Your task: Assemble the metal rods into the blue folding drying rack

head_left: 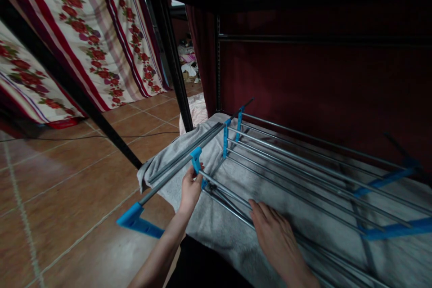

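A rack of grey metal tubes [270,137] with blue plastic connectors lies across a grey blanket [202,225]. My left hand [191,189] is closed around a blue connector [196,158] at the rack's near left corner, partly hiding it. My right hand [275,229] lies over the near metal tube [224,186], its fingers stretched out and close together and its thumb hidden. Left of my left wrist, a blue angled end piece [140,221] caps another tube and sticks out past the blanket. On the right are more blue brackets [398,229].
Black metal frame posts [173,63] stand at the left, and a dark red cloth [320,81] hangs behind the rack. Beyond the frame is a tiled floor [77,207] with a black cable [148,135] across it. A floral curtain [84,27] hangs further back.
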Motion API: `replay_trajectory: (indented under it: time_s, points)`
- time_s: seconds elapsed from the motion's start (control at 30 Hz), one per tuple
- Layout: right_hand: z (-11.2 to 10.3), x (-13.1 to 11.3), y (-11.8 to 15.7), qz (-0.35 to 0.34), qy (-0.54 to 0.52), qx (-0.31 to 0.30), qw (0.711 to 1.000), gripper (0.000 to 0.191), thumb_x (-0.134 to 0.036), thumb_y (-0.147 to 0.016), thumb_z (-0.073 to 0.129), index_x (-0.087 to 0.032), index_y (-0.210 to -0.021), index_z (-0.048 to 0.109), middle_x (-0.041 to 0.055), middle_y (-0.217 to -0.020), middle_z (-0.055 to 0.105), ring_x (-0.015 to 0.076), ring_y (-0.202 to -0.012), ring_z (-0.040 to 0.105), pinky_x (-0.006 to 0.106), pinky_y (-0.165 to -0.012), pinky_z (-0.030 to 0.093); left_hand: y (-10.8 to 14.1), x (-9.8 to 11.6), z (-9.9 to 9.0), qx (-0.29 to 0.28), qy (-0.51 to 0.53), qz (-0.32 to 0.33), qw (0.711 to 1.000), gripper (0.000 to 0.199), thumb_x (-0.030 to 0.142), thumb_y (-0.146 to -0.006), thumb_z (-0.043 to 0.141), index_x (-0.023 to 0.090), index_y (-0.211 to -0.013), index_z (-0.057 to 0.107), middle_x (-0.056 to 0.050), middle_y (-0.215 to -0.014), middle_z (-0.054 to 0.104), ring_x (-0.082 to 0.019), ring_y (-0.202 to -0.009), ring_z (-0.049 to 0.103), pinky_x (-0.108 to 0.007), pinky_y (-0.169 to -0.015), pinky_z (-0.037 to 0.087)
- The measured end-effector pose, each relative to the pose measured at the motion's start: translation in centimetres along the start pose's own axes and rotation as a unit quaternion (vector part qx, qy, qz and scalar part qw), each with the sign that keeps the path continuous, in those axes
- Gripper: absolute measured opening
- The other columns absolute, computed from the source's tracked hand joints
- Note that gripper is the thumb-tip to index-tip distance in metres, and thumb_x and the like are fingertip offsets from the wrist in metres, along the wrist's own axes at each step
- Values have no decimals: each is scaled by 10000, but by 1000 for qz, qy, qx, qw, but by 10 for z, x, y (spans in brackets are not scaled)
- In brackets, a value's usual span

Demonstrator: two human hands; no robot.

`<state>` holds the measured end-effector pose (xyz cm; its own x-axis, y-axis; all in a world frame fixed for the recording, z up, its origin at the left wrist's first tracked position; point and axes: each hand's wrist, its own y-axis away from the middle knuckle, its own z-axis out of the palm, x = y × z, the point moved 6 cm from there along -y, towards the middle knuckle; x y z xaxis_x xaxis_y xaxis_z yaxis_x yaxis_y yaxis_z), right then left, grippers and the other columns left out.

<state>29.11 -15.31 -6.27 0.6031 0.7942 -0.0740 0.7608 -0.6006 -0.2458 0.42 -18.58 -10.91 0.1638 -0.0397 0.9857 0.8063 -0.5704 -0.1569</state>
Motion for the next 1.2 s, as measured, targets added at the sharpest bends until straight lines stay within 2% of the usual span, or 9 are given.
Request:
replay_trajectory:
  time_s: [0.37, 0.67, 0.83, 0.97, 1.2]
  points:
    - [2, -1, -3, -2, 2, 18, 1000, 372, -105, -976, 440, -208, -1330, 495, 45, -1142, 690, 163, -960, 673, 323, -845, 498, 1, 5, 1, -1, 4, 9, 1000, 342, 366, -765, 676, 172, -1046, 689, -116, -1113, 722, -275, -1074, 669, -407, -966, 496]
    - [3, -1, -5, 22, 4, 4, 1000, 399, -72, -963, 421, -203, -1329, 507, 41, -1147, 687, 162, -930, 674, 326, -802, 493, 0, 2, 1, 4, -12, 12, 1000, 363, 358, -765, 649, 156, -1064, 686, -135, -1113, 721, -287, -1054, 666, -424, -939, 497]
    - [1, -3, -4, 11, 1, 11, 1000, 401, -87, -963, 444, -195, -1345, 498, 42, -1148, 682, 170, -958, 661, 349, -861, 492, 1, 4, 1, 6, -13, 10, 1000, 383, 355, -753, 649, 153, -1075, 691, -129, -1085, 729, -279, -1010, 675, -423, -941, 495]
    - [0, -4, -4, 5, 5, 33, 999, 425, -100, -955, 480, -197, -1369, 482, 50, -1158, 673, 185, -1000, 648, 362, -905, 487, 4, 9, 0, -12, 9, -12, 1000, 420, 342, -748, 660, 153, -1123, 680, -136, -1168, 708, -294, -1090, 653, -431, -992, 469]
    - [4, -4, -6, 9, 15, 62, 998, 380, -85, -938, 495, -198, -1297, 545, 50, -1109, 682, 184, -899, 668, 348, -809, 511, 9, 15, -4, -14, 42, 11, 999, 407, 351, -811, 600, 159, -1157, 693, -114, -1244, 687, -292, -1250, 571, -422, -1109, 387]
